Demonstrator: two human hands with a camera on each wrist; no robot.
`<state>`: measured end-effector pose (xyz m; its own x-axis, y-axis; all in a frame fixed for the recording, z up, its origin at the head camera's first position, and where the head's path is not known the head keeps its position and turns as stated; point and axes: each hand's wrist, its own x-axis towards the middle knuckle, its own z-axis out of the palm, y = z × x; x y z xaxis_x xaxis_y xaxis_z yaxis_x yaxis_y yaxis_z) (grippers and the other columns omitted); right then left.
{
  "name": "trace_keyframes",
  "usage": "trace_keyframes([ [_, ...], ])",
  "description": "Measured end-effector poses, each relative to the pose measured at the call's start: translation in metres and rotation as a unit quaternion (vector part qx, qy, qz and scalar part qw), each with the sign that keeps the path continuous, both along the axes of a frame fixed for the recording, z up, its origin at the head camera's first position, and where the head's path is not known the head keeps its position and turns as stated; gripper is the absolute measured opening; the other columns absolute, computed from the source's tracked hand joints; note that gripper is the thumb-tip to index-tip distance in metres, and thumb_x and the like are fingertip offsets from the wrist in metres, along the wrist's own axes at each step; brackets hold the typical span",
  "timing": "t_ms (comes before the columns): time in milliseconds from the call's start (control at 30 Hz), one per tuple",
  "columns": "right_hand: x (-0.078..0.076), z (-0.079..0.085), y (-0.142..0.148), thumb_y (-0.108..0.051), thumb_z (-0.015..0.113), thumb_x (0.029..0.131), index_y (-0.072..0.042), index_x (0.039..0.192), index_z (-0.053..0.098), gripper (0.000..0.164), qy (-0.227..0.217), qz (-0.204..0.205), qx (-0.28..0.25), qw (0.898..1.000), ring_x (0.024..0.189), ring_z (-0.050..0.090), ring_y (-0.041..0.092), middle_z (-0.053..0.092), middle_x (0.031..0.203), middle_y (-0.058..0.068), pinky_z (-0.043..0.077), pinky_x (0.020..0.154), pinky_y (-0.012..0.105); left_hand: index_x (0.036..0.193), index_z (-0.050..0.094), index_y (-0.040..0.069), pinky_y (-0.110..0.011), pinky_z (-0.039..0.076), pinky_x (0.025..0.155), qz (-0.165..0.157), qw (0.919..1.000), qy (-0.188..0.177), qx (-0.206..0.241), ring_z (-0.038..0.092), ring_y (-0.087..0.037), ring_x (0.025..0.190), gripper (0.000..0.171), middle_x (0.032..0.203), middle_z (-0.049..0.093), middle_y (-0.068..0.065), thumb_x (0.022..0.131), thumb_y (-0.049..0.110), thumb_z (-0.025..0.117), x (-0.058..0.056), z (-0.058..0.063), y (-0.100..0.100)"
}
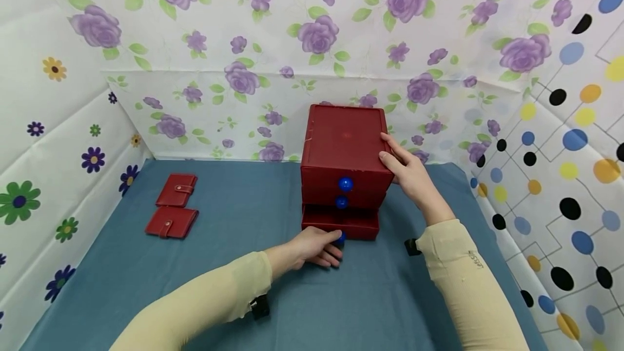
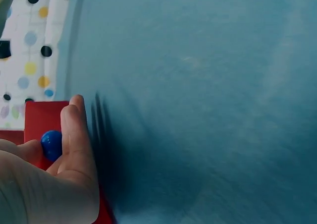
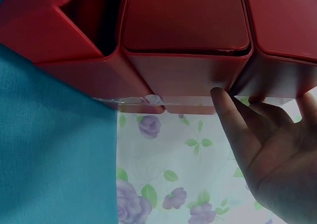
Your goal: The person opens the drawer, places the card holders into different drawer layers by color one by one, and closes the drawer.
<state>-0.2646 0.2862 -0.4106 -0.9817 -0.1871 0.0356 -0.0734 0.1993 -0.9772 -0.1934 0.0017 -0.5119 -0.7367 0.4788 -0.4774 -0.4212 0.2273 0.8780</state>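
A red cabinet of small drawers [image 1: 348, 140] stands near the back of the table, each drawer with a round blue knob. Its bottom drawer [image 1: 361, 230] is pulled partway out, and the part of the inside in view is dark red. My left hand [image 1: 317, 247] pinches that drawer's blue knob [image 2: 51, 144] between thumb and fingers. Against the cabinet's right side and top edge rests my right hand [image 1: 411, 172], its fingers fairly straight. In the right wrist view its fingertips [image 3: 218, 92] touch the cabinet's side wall.
Two red snap-strap wallets, one [image 1: 176, 189] behind the other [image 1: 172, 222], lie on the left of the blue tablecloth [image 1: 234, 194]. A flower-printed cloth [image 1: 205, 107] hangs behind, and a dotted cloth [image 1: 546, 194] stands on the right.
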Motion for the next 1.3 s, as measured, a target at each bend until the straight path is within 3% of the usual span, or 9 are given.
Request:
trace_keyframes([
  [233,-0.002,-0.002,0.0,-0.054,0.058,0.108,-0.045,0.168,0.03,0.067,0.0,0.003,0.002,1.0,0.144,0.053,0.034,0.029,0.175,0.002,0.059,0.092,0.026,0.135,0.069,-0.004,-0.036,0.065,0.07,-0.013,0.9998,0.011,-0.009,0.08,-0.029,0.083,0.058,0.099,0.079,-0.019,0.109,0.047,0.061,0.018,-0.001,-0.007],
  [500,-0.002,-0.002,0.0,-0.055,0.057,0.108,-0.045,0.168,0.03,0.067,0.001,0.004,0.005,1.0,0.144,0.052,0.034,0.029,0.175,0.003,0.059,0.093,0.026,0.133,0.071,-0.001,-0.033,0.064,0.066,-0.023,0.9995,0.002,-0.019,0.08,-0.027,0.081,0.059,0.095,0.079,-0.018,0.108,0.051,0.062,0.029,0.0,-0.012],
  [733,-0.002,-0.002,0.0,-0.055,0.057,0.108,-0.045,0.168,0.03,0.067,0.003,0.002,0.009,1.0,0.144,0.053,0.034,0.029,0.174,0.003,0.059,0.093,0.027,0.146,0.063,-0.001,-0.031,0.063,0.063,-0.034,0.9993,-0.007,-0.017,0.08,-0.025,0.077,0.063,0.092,0.079,-0.017,0.109,0.049,0.061,0.038,0.0,-0.011],
  [867,-0.002,-0.002,0.0,-0.054,0.057,0.109,-0.045,0.168,0.03,0.066,0.003,-0.001,0.01,1.0,0.144,0.052,0.035,0.029,0.175,0.004,0.059,0.092,0.026,0.146,0.063,-0.001,-0.03,0.062,0.062,-0.041,0.9988,-0.014,-0.02,0.079,-0.022,0.075,0.062,0.09,0.078,-0.016,0.109,0.049,0.06,0.044,-0.001,-0.012],
  [1300,0.0,-0.001,0.0,-0.052,0.057,0.109,-0.045,0.168,0.031,0.064,0.005,-0.005,0.005,1.0,0.143,0.053,0.035,0.03,0.174,0.005,0.059,0.091,0.027,0.145,0.063,-0.001,-0.029,0.062,0.061,-0.051,0.9984,-0.016,-0.018,0.078,-0.021,0.074,0.062,0.091,0.079,-0.016,0.109,0.049,0.06,0.048,-0.003,-0.015],
])
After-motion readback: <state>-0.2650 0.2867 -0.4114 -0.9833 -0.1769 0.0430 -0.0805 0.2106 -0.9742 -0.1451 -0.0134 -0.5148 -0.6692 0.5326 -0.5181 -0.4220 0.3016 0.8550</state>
